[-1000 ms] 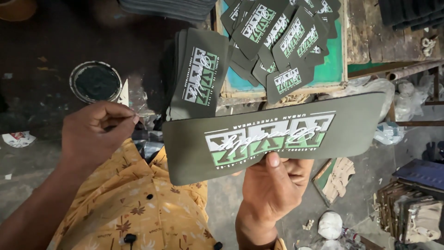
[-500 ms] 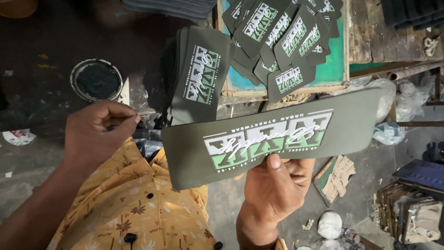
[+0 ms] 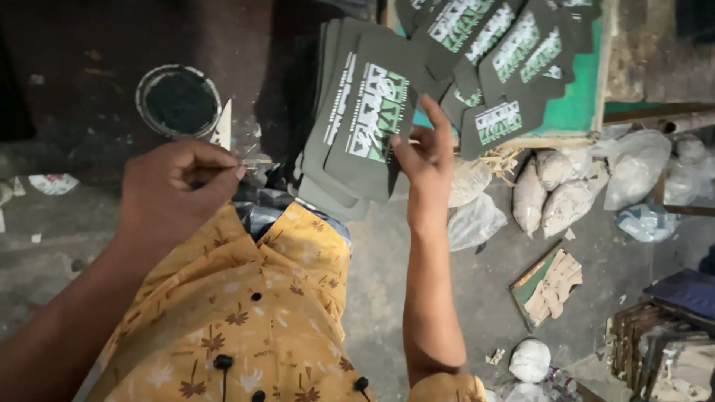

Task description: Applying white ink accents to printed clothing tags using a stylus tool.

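Note:
My right hand grips the right edge of a dark grey printed piece, thumb on its face. The piece lies on top of a stack of like pieces fanned out in front of my knee. The print on it is white and green. My left hand hovers to the left of the stack with its fingers pinched together. Whether anything thin is between the fingertips I cannot tell. My yellow patterned shirt fills the lower left.
A round tin of dark ink and a white blade sit at the upper left. Several more printed pieces lie on a green board. Filled plastic bags, a small framed board and crates crowd the right.
The long printed piece that my right hand held up flat in front of me has gone onto the stack. My right hand moved up and away with it. The left hand stayed pinched.

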